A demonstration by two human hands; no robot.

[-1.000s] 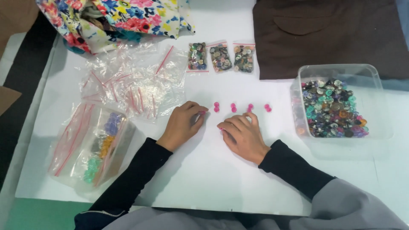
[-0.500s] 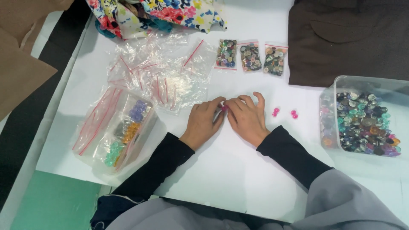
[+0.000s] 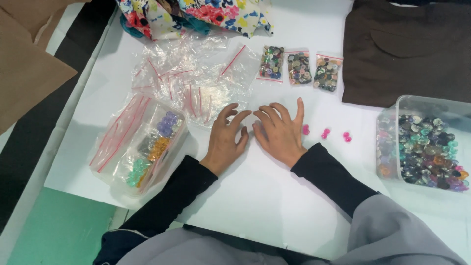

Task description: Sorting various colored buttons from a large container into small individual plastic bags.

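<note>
Pink buttons [image 3: 326, 133] lie in a row on the white bench [image 3: 255, 196], one touching my right hand [image 3: 279, 132]; my left hand [image 3: 226, 138] rests beside it, both hands spread flat, holding nothing.

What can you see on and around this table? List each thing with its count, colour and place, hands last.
pink buttons: three, pink, right of the right hand
small filled bags: three, mixed colours, top centre
empty zip bags: a pile, clear with red strips, upper left
clear tub: one, mixed buttons, right edge
bagged tray: one, clear, left
floral cloth: one, top
brown cloth: one, top right
left hand: open, flat
right hand: open, flat
</note>
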